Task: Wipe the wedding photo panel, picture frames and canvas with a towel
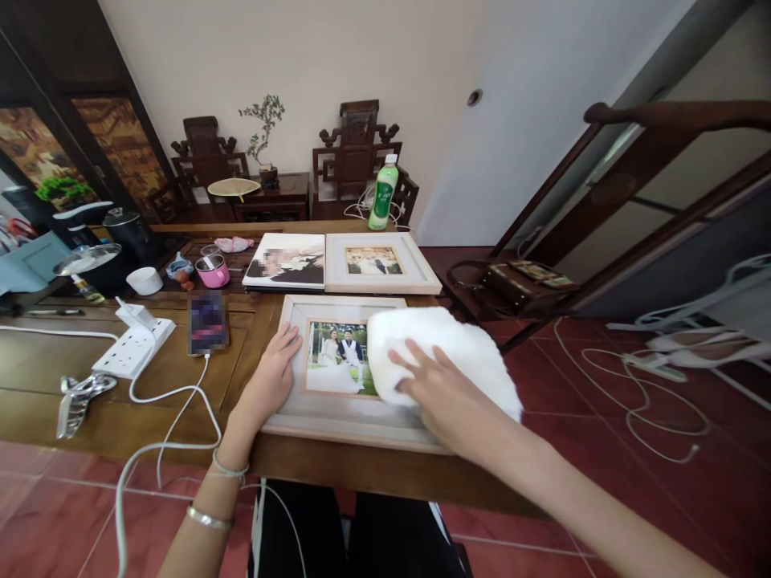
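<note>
A picture frame with a pale wooden border lies flat on the table near its front edge, holding a photo of two people in wedding clothes. My left hand grips the frame's left side, fingers over the border. Under my right hand is a white fluffy cloth, held bunched against the frame's right part. The cloth covers that side of the frame and the photo's right edge, and hangs past the frame on the right.
Behind lie a second framed photo and a photo album, with a green bottle beyond. Leftward are a phone on its cable, a white power strip, a pink cup and a silver clip. A wooden chair stands right.
</note>
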Demonstrator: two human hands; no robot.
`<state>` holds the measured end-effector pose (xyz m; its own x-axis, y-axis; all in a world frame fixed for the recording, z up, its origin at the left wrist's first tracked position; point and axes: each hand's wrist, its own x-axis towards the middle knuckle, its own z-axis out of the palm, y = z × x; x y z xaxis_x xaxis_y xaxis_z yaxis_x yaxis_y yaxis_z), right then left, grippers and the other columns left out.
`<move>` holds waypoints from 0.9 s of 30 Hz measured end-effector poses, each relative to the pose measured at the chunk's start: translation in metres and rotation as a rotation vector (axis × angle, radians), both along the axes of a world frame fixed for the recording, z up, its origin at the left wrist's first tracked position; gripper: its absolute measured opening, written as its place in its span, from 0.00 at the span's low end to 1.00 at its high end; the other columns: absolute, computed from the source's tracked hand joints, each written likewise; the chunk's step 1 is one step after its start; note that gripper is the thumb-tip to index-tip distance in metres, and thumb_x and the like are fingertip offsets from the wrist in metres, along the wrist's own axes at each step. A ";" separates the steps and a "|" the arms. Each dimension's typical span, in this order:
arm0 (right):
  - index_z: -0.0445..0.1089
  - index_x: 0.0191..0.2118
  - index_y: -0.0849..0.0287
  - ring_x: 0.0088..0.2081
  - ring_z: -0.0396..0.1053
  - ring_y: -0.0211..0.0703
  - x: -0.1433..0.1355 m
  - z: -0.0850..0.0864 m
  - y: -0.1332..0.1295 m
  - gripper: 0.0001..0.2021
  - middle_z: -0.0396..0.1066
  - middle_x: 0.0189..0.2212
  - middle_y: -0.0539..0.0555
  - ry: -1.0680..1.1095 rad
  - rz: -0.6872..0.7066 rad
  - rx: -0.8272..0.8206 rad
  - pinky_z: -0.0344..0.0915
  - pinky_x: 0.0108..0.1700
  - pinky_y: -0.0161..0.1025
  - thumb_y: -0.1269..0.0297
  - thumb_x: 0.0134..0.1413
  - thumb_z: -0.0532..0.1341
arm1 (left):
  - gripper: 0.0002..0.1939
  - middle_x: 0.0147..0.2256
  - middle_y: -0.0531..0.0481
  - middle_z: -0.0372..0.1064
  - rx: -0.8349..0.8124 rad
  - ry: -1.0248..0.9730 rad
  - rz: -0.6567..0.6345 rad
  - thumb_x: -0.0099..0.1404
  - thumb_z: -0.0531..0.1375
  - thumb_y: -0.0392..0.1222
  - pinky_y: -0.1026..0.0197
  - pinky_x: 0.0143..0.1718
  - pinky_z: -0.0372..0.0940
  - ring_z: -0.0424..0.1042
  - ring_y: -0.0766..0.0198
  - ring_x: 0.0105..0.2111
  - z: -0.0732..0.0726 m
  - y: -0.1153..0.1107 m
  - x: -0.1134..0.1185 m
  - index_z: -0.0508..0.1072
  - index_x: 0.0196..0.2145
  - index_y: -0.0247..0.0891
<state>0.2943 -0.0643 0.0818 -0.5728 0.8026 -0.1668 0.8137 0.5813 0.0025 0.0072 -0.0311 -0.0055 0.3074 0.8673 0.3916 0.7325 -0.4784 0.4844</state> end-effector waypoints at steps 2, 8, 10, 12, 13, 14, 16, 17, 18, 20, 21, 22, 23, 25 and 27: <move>0.76 0.42 0.62 0.65 0.45 0.67 0.002 0.014 -0.028 0.26 0.57 0.62 0.63 0.015 0.014 -0.125 0.52 0.60 0.65 0.86 0.38 0.52 | 0.29 0.60 0.36 0.60 0.001 -0.007 0.002 0.60 0.45 0.23 0.43 0.65 0.50 0.49 0.54 0.65 0.000 0.000 0.000 0.67 0.57 0.30; 0.73 0.46 0.56 0.42 0.74 0.50 0.002 0.048 -0.049 0.28 0.74 0.43 0.58 0.186 -0.081 -0.361 0.70 0.43 0.44 0.85 0.46 0.47 | 0.31 0.61 0.37 0.59 -0.007 -0.012 0.015 0.59 0.46 0.23 0.44 0.65 0.49 0.49 0.54 0.66 0.002 -0.002 0.002 0.64 0.59 0.31; 0.70 0.50 0.59 0.42 0.73 0.51 -0.007 0.044 -0.024 0.26 0.73 0.43 0.60 0.267 -0.167 -0.221 0.70 0.42 0.44 0.83 0.49 0.48 | 0.32 0.62 0.37 0.58 -0.004 -0.018 0.022 0.59 0.46 0.23 0.44 0.65 0.49 0.49 0.54 0.65 0.002 -0.003 0.002 0.62 0.60 0.32; 0.69 0.51 0.63 0.51 0.68 0.56 -0.021 0.034 0.011 0.25 0.68 0.52 0.66 0.343 -0.173 0.010 0.67 0.49 0.47 0.83 0.48 0.49 | 0.32 0.62 0.37 0.57 -0.007 -0.019 0.026 0.59 0.46 0.23 0.44 0.65 0.49 0.49 0.54 0.65 0.003 -0.003 0.003 0.62 0.61 0.32; 0.69 0.51 0.65 0.58 0.61 0.57 -0.031 0.027 0.030 0.27 0.62 0.57 0.66 0.382 -0.112 0.129 0.62 0.54 0.49 0.85 0.45 0.49 | 0.32 0.62 0.37 0.57 -0.013 -0.016 0.027 0.59 0.46 0.23 0.44 0.65 0.48 0.49 0.54 0.65 0.003 -0.004 0.003 0.62 0.61 0.32; 0.70 0.50 0.65 0.63 0.54 0.57 -0.040 0.019 0.048 0.28 0.57 0.62 0.65 0.410 -0.032 0.198 0.59 0.58 0.49 0.87 0.42 0.49 | 0.32 0.62 0.36 0.57 -0.021 -0.013 0.026 0.59 0.46 0.23 0.44 0.65 0.48 0.49 0.53 0.65 0.004 -0.004 0.003 0.62 0.60 0.31; 0.70 0.51 0.65 0.66 0.47 0.56 -0.062 0.005 0.078 0.29 0.52 0.65 0.63 0.423 0.105 0.223 0.55 0.61 0.49 0.87 0.41 0.50 | 0.31 0.62 0.35 0.57 -0.034 -0.009 0.018 0.58 0.46 0.23 0.43 0.65 0.48 0.48 0.53 0.66 0.006 -0.004 0.004 0.63 0.60 0.30; 0.68 0.53 0.65 0.66 0.46 0.55 -0.073 -0.001 0.089 0.30 0.51 0.65 0.64 0.390 0.174 0.206 0.54 0.61 0.50 0.87 0.41 0.51 | 0.31 0.62 0.36 0.56 -0.033 -0.012 0.008 0.58 0.46 0.23 0.43 0.65 0.48 0.48 0.53 0.66 0.007 -0.004 0.004 0.63 0.60 0.31; 0.67 0.54 0.66 0.66 0.46 0.55 -0.083 -0.006 0.096 0.30 0.51 0.65 0.65 0.355 0.229 0.182 0.52 0.62 0.51 0.87 0.42 0.51 | 0.32 0.62 0.37 0.56 -0.028 -0.017 -0.003 0.58 0.46 0.23 0.43 0.65 0.47 0.46 0.53 0.66 0.008 -0.004 0.004 0.63 0.60 0.32; 0.66 0.56 0.67 0.66 0.47 0.54 -0.098 -0.013 0.103 0.31 0.54 0.64 0.67 0.284 0.301 0.145 0.48 0.63 0.52 0.87 0.43 0.52 | 0.33 0.63 0.41 0.55 -0.009 -0.030 -0.020 0.58 0.46 0.22 0.44 0.66 0.47 0.44 0.55 0.67 0.009 -0.005 0.005 0.63 0.60 0.35; 0.65 0.56 0.67 0.66 0.47 0.53 -0.102 -0.015 0.102 0.31 0.55 0.63 0.67 0.260 0.312 0.139 0.47 0.63 0.52 0.87 0.44 0.52 | 0.33 0.63 0.42 0.55 -0.003 -0.037 -0.025 0.58 0.46 0.22 0.44 0.66 0.46 0.44 0.56 0.67 0.009 -0.005 0.005 0.64 0.60 0.36; 0.65 0.56 0.67 0.65 0.48 0.53 -0.103 -0.015 0.101 0.30 0.56 0.62 0.67 0.241 0.310 0.139 0.47 0.63 0.52 0.87 0.44 0.52 | 0.33 0.63 0.42 0.55 -0.004 -0.044 -0.026 0.58 0.46 0.22 0.44 0.66 0.46 0.44 0.56 0.67 0.009 -0.005 0.005 0.64 0.59 0.36; 0.66 0.55 0.67 0.65 0.48 0.53 -0.102 -0.015 0.099 0.29 0.57 0.62 0.67 0.221 0.299 0.142 0.47 0.63 0.52 0.86 0.45 0.52 | 0.32 0.63 0.42 0.56 -0.010 -0.050 -0.022 0.58 0.46 0.23 0.44 0.66 0.46 0.44 0.55 0.67 0.008 -0.005 0.005 0.65 0.59 0.36; 0.68 0.53 0.65 0.64 0.51 0.52 -0.094 -0.013 0.095 0.27 0.60 0.60 0.65 0.180 0.259 0.157 0.49 0.61 0.51 0.86 0.46 0.51 | 0.31 0.62 0.40 0.57 -0.028 -0.054 -0.008 0.59 0.46 0.23 0.44 0.66 0.47 0.46 0.54 0.66 0.006 -0.005 0.004 0.65 0.59 0.34; 0.71 0.49 0.63 0.63 0.54 0.53 -0.078 -0.010 0.094 0.25 0.63 0.58 0.65 0.140 0.217 0.172 0.52 0.59 0.50 0.85 0.46 0.51 | 0.30 0.62 0.38 0.58 -0.036 -0.039 0.009 0.59 0.46 0.23 0.43 0.65 0.48 0.48 0.53 0.66 0.004 -0.005 0.004 0.65 0.58 0.32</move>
<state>0.2159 0.0292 0.0721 -0.7414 0.6689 0.0537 0.6703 0.7420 0.0122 0.0108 -0.0363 -0.0010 0.2844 0.8837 0.3718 0.7168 -0.4535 0.5297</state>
